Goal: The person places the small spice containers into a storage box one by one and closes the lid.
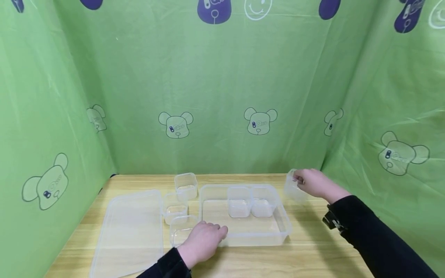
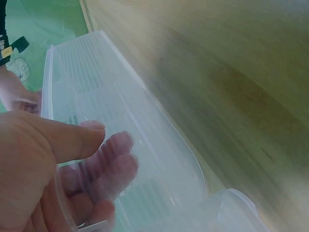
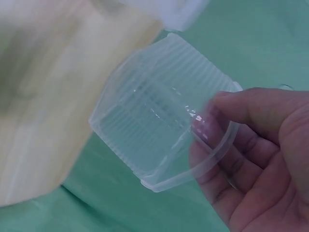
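Near the back right of the table, my right hand (image 1: 314, 183) pinches the rim of a small clear plastic container (image 3: 149, 116) between thumb and fingers. In the right wrist view that container is tilted, and the fingers show through its wall. A large clear rectangular container (image 1: 253, 240) stands in the middle of the table. My left hand (image 1: 203, 243) grips its near wall at the left corner; the left wrist view shows the thumb on one side and fingers behind the clear plastic. Inside the large container, two small containers (image 1: 238, 206) sit side by side toward the back.
Left of the large container stand three small clear containers (image 1: 185, 187), the nearest partly hidden by my left hand. Farther left, a flat clear lid (image 1: 130, 231) lies on the wooden table (image 1: 240, 266). Green printed curtains (image 1: 219, 77) enclose the back and both sides.
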